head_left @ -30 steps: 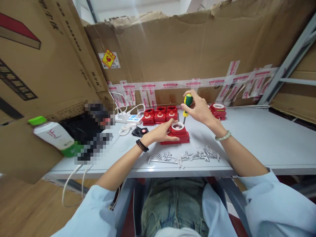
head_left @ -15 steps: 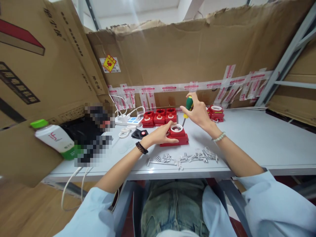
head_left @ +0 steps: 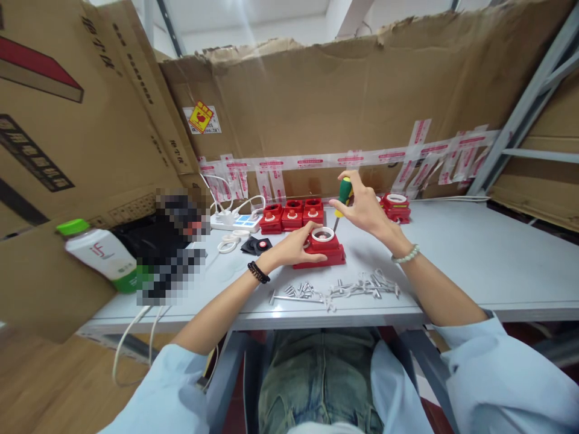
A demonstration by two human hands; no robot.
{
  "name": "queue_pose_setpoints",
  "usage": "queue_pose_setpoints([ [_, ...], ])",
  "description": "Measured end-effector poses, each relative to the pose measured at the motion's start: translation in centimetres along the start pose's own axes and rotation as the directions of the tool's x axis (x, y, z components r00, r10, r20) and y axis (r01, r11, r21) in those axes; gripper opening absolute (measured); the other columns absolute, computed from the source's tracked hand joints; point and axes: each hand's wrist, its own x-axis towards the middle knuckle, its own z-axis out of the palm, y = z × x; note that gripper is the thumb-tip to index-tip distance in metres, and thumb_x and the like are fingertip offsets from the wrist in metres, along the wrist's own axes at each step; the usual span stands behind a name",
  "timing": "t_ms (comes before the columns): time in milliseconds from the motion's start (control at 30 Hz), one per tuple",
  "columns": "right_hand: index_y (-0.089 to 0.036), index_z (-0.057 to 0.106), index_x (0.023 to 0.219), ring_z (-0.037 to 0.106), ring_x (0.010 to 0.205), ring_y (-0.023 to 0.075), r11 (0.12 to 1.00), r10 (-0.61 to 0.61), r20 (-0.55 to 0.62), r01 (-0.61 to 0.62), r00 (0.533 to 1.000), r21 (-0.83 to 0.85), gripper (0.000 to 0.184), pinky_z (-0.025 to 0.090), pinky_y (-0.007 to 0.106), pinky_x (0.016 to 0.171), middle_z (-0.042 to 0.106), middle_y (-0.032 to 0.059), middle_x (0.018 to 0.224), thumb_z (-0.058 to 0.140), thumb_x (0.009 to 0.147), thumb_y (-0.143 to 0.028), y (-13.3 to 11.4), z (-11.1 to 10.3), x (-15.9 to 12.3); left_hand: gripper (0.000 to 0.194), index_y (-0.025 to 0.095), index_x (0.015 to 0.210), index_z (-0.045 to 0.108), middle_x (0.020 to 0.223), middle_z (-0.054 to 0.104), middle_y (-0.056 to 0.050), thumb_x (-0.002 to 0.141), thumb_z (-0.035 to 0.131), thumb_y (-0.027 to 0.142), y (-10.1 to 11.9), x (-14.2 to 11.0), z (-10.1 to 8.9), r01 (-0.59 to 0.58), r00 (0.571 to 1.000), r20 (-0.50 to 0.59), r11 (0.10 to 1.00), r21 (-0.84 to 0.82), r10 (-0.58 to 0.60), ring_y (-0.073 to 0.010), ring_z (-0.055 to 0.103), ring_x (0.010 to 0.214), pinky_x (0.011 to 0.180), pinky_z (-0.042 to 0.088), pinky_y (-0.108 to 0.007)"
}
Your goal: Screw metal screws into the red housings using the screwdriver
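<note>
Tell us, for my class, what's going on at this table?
A person's left hand holds a red box with a white ring on top. The right hand grips a screwdriver, tip down near the box's far right corner; whether it sits in a screw is hidden. Small metal parts lie nearer the table's front edge, and three more red boxes stand in a row at the back.
</note>
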Motion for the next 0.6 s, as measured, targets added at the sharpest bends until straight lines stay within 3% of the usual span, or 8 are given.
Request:
queue_pose_setpoints([
  [167, -0.024, 0.046, 0.114, 0.052, 0.058, 0.0155, 0.999, -0.017, -0.162, 0.022, 0.987, 0.028, 0.042, 0.048, 0.035, 0.062, 0.054, -0.0021, 0.075, 0.068, 0.077, -0.030, -0.8, -1.2, 0.1, 0.074, 0.020, 0.133, 0.041, 0.139, 0.054, -0.014, 0.075, 0.073, 0.053, 0.1, 0.0, -0.2, -0.020, 1.000, 0.019, 0.999, -0.029, 0.021, -0.0306, 0.057, 0.123, 0.103, 0.045, -0.043],
  [267, -0.025, 0.045, 0.113, 0.055, 0.063, 0.0157, 0.990, -0.018, -0.257, 0.052, 0.966, 0.127, 0.042, 0.051, 0.035, 0.061, 0.054, -0.0009, 0.080, 0.068, 0.078, -0.035, -2.0, -2.0, -0.5, 0.071, 0.020, 0.131, 0.042, 0.135, 0.056, -0.014, 0.075, 0.072, 0.052, 0.2, 0.0, -0.2, -0.037, 0.999, 0.013, 0.998, -0.040, 0.037, -0.0305, 0.058, 0.120, 0.100, 0.046, -0.043],
  [333, -0.026, 0.045, 0.110, 0.057, 0.065, 0.0153, 0.971, -0.016, -0.205, 0.064, 0.979, 0.228, 0.043, 0.052, 0.032, 0.058, 0.054, 0.0001, 0.084, 0.070, 0.077, -0.037, -3.2, -2.2, -1.6, 0.071, 0.020, 0.130, 0.042, 0.130, 0.059, -0.014, 0.075, 0.073, 0.052, 0.0, 0.1, -0.1, -0.046, 0.999, 0.004, 0.998, -0.045, 0.046, -0.0302, 0.060, 0.115, 0.097, 0.048, -0.043],
  [433, -0.026, 0.045, 0.109, 0.057, 0.065, 0.0152, 0.936, -0.007, -0.006, 0.009, 1.000, 0.351, 0.043, 0.052, 0.030, 0.055, 0.053, -0.0012, 0.081, 0.071, 0.076, -0.035, -5.1, -1.8, -4.0, 0.068, 0.020, 0.128, 0.043, 0.123, 0.062, -0.012, 0.074, 0.074, 0.048, -0.3, 0.3, 0.1, -0.067, 0.998, 0.001, 0.995, -0.067, 0.067, -0.0292, 0.063, 0.107, 0.091, 0.051, -0.042],
  [600, -0.025, 0.045, 0.109, 0.053, 0.060, 0.0123, 0.932, -0.044, 0.145, -0.012, 0.989, 0.363, 0.043, 0.049, 0.028, 0.053, 0.052, -0.0038, 0.076, 0.072, 0.076, -0.035, -6.0, -0.1, -6.4, 0.066, 0.021, 0.129, 0.042, 0.123, 0.062, -0.013, 0.073, 0.071, 0.038, -0.9, 0.4, 0.3, -0.070, 0.997, 0.011, 0.994, -0.081, 0.071, -0.0272, 0.064, 0.101, 0.087, 0.051, -0.040],
])
